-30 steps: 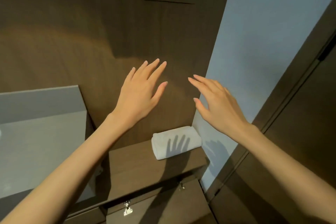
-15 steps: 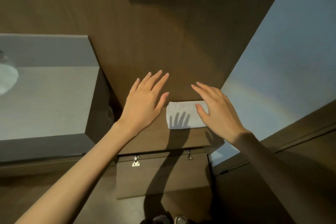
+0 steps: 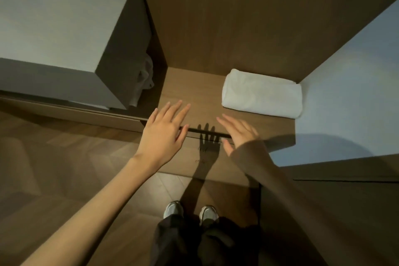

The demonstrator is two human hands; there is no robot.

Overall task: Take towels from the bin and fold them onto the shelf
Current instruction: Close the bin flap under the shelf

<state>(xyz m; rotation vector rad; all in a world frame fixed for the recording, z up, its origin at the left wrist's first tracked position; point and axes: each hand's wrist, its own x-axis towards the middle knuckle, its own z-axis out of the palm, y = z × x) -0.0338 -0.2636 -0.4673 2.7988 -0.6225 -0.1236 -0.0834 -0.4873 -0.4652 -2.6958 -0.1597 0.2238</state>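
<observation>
Looking down, I see the left hand [image 3: 164,136] and right hand [image 3: 238,134] both spread with straight fingers, holding nothing, over the front edge of the shelf [image 3: 194,88]. One folded white towel [image 3: 262,94] lies in the shelf's back right corner. More white cloth [image 3: 144,80] shows beside the grey box [image 3: 64,17] at left.
</observation>
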